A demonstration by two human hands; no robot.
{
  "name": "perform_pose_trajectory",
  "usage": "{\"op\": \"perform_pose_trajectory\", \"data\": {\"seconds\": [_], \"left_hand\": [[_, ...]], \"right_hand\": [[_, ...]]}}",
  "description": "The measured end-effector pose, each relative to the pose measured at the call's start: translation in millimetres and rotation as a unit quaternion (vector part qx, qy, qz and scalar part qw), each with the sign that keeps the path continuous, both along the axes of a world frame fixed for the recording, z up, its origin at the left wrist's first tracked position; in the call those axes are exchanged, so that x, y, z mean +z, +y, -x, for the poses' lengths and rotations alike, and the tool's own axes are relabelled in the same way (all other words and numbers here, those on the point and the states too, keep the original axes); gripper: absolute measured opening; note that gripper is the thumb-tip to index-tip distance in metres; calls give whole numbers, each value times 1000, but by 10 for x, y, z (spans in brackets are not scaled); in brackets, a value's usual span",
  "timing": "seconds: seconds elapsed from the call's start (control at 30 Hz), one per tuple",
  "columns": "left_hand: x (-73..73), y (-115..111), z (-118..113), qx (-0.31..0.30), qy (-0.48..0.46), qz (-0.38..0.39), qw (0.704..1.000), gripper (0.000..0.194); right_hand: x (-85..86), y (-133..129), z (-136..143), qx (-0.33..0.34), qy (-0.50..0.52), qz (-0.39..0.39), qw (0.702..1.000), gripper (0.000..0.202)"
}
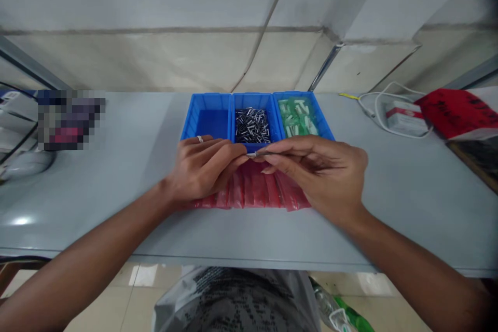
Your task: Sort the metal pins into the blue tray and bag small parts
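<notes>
- Thin silvery rod-like piece, between both hands, over glossy red plastic packets.
- Left hand: thumb and index pinched on its left end.
- Right hand: fingertips pinched around right end.
- Behind: blue plastic bin, shiny dark metal pins heaped inside.

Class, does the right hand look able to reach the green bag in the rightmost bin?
Probably yes: the green bag lies uncovered beyond the right hand, though that hand holds a thin piece.
</notes>
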State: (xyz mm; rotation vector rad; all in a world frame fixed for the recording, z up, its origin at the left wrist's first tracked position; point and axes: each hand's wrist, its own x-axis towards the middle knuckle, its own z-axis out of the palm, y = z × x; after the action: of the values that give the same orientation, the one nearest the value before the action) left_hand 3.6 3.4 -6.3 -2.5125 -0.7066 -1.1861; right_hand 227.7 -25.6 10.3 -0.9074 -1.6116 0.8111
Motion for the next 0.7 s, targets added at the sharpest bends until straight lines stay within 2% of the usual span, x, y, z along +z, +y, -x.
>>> {"op": "perform_pose_trajectory", "data": {"seconds": [0.17,0.33,0.53,0.7], "left_hand": [[-6,2,-3,-15,-26,-8,1000,14],[21,6,-16,-17,-23,-16,999,3],[21,-1,7,-13,-25,-6,1000,16],[-22,5,6,1,-29,4,1000,18]], "right_hand": [[31,-30,29,16,48,42,998,15],[41,-37,35,25,63,57,996,15],[58,-42,39,33,71,74,994,14],[49,-26,44,41,94,61,993,14]]}}
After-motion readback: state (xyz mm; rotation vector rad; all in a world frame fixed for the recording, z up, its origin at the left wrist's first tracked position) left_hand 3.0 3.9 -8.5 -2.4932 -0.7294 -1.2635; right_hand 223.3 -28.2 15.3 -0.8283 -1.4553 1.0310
